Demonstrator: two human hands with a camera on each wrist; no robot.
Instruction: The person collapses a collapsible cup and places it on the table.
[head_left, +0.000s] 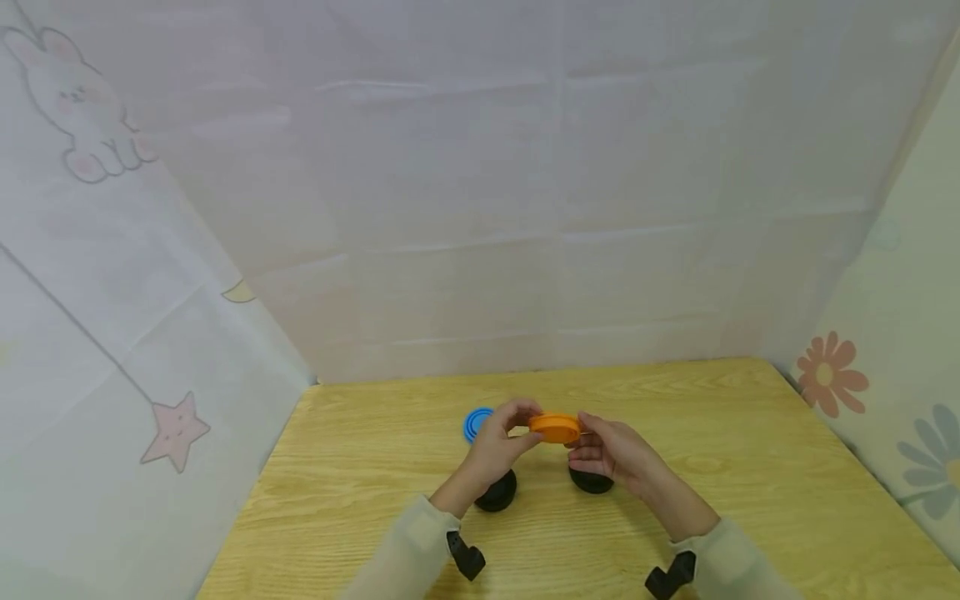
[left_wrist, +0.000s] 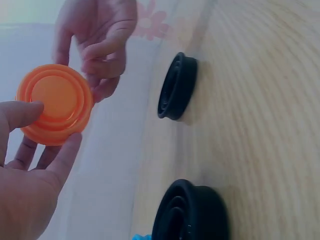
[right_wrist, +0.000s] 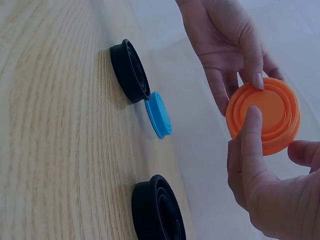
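A round orange disc [head_left: 555,428] with concentric ridges, like a plastic lid, is held up above the table between both hands. My left hand [head_left: 501,442] grips its left side, thumb [left_wrist: 22,114] on the ringed face and other fingers at the rim behind. At the opposite edge, my right hand [head_left: 618,457] pinches the disc, index finger [right_wrist: 254,122] against its face and thumb at the rim. Below the left hand is a black ringed round piece [head_left: 497,493]; a second black round piece [head_left: 591,480] sits beneath the right hand, which partly hides it.
Behind the left hand lies a blue ringed disc [head_left: 474,421], partly covered in the head view. All the loose pieces rest on a light wood table [head_left: 360,467]. Pale printed cloth [head_left: 450,208] hangs along the back and both sides.
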